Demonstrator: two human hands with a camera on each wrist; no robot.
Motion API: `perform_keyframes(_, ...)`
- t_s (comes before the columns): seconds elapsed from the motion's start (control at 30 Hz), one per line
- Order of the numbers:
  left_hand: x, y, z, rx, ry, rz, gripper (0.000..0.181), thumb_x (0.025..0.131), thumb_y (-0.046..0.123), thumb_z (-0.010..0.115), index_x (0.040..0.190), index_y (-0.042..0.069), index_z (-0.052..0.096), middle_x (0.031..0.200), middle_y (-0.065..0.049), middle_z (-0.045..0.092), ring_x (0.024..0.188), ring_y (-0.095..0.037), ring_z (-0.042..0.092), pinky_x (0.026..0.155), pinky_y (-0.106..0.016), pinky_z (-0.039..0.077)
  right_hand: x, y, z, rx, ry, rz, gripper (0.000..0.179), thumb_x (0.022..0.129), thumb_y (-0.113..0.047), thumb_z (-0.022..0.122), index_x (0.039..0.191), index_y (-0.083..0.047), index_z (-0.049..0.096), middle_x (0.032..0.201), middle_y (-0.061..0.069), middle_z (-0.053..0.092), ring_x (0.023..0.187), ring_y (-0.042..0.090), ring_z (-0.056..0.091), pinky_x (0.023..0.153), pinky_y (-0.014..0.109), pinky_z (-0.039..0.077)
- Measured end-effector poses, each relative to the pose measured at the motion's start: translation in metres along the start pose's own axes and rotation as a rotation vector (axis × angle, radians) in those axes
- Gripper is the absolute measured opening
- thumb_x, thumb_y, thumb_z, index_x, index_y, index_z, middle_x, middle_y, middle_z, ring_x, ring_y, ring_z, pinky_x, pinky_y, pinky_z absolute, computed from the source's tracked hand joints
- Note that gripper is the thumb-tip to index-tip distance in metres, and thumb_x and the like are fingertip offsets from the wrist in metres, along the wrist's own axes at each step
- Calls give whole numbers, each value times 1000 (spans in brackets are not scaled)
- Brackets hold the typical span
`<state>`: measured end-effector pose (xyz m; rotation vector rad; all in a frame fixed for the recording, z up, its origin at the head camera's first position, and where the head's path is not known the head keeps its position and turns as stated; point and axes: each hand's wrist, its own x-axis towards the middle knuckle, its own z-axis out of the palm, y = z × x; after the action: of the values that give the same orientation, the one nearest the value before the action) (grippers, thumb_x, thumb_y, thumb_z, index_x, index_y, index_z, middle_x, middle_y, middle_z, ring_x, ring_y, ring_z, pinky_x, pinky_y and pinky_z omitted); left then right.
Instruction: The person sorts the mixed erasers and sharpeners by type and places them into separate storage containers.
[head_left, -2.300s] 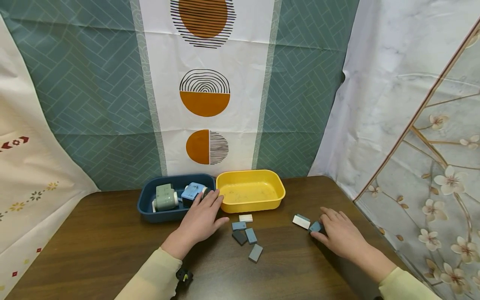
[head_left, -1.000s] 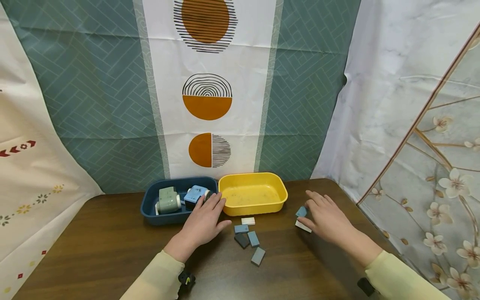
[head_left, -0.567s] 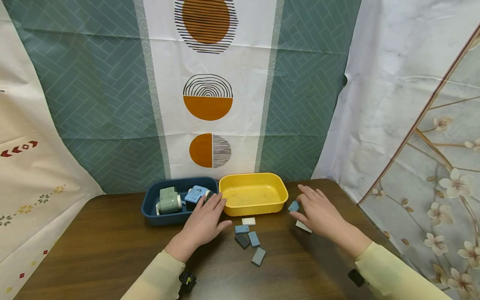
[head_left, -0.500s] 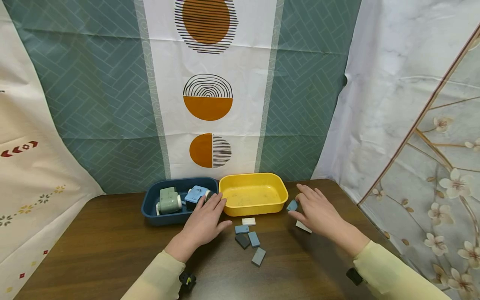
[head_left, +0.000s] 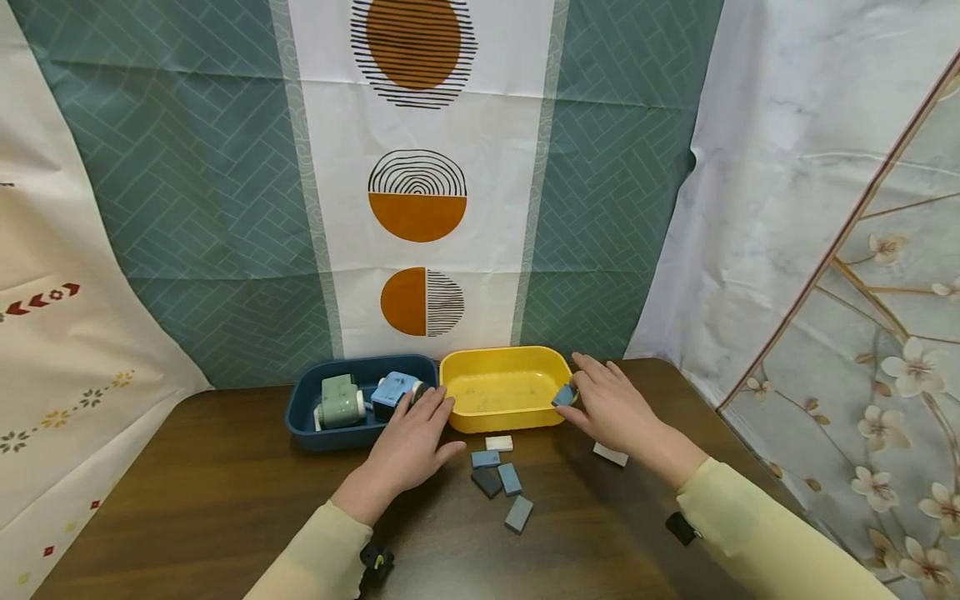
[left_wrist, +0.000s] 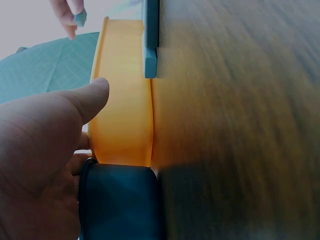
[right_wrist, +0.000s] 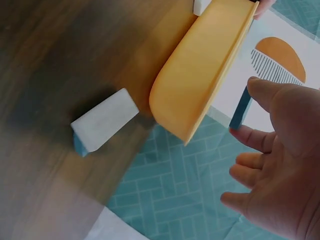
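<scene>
My right hand pinches a small blue block between thumb and fingertip, raised at the right end of the yellow tray. In the right wrist view that block stands off the table, its other end covered by the thumb. Fingers extended, my left hand lies at the neighbouring rims of the yellow tray and the dark blue tray. Below the right hand, a white block sits on the table; the right wrist view shows a bluish piece under its edge.
In the dark blue tray are a green toy-like item and a light blue and black one. Before the yellow tray lie a white block, a dark block, a grey block and two blue ones. Fabric backdrops rise behind.
From the table's right side, my right hand has moved left and up to the yellow tray, carrying the blue block. The white block stays behind; my left hand keeps its place.
</scene>
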<state>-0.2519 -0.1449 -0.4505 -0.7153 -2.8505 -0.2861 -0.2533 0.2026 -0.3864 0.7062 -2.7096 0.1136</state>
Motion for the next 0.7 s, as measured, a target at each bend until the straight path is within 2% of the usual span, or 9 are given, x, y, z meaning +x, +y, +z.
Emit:
perform_keyframes(0.47,-2,1,-2,0,6,5,80,107,52,71,166,4,48,176,-17,37,164,-36,33,134,-60,16,35,-17,9,-17,-43,-13,46,105,-42,78,117,1,70,164,30,48,154,45,45,125,69,35)
perform_keyframes(0.7,-1,2,-2,9,-5,-6,81,107,54,69,167,5,47,177,-16,36,164,-34,31,135,-59,15,50,-22,16,-38,-38,-25,42,106,-41,77,112,0,70,163,29,50,154,44,46,124,68,36)
